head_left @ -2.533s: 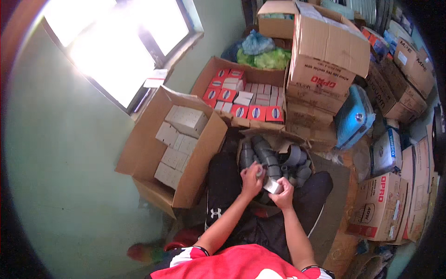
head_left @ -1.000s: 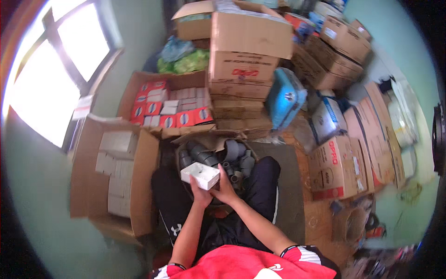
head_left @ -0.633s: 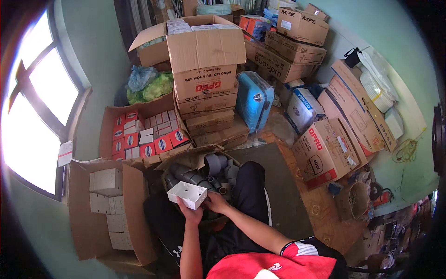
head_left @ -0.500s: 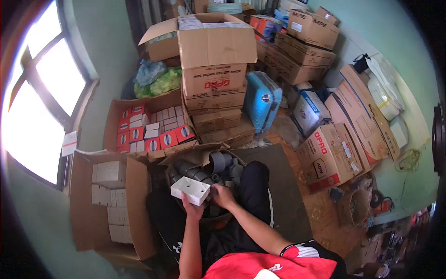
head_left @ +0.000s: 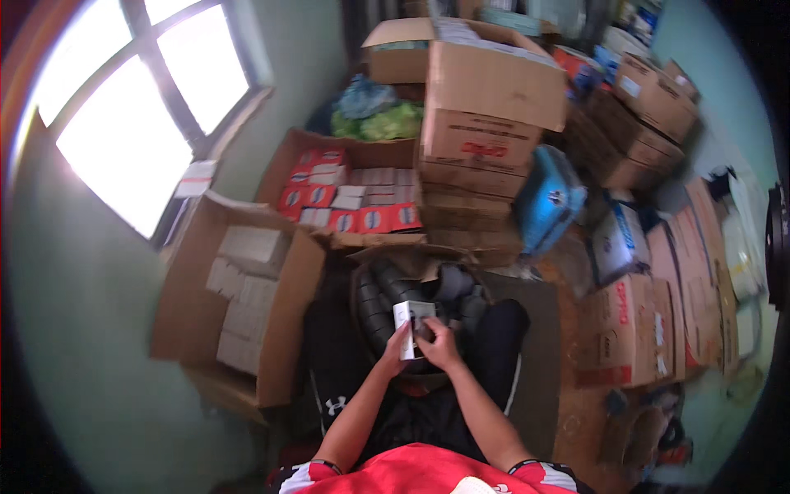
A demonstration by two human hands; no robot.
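Note:
A white rectangular box [head_left: 403,331], like an electrical wall box, is held in my left hand [head_left: 394,352], whose fingers close round its near left edge. The box is tilted up, and a darker grey area shows beside its white side. My right hand [head_left: 442,346] is at the right of the box, fingers curled in against that grey area. Whatever those fingers pinch is small, blurred and partly hidden. Just beyond and below both hands stands a round container [head_left: 355,309] between my knees, filled with dark grey pipe fittings [head_left: 395,284].
An open carton [head_left: 288,350] with white boxes stands at the left. Behind it another carton [head_left: 280,177] holds red-and-white packs. Stacked cartons [head_left: 481,140] and a blue wrapped suitcase [head_left: 550,202] are at the back. More cartons [head_left: 621,329] line the right.
The view has swung left, shifting the scene rightward. The white box has been turned from lying flat to standing tilted, and my right hand has come in against it.

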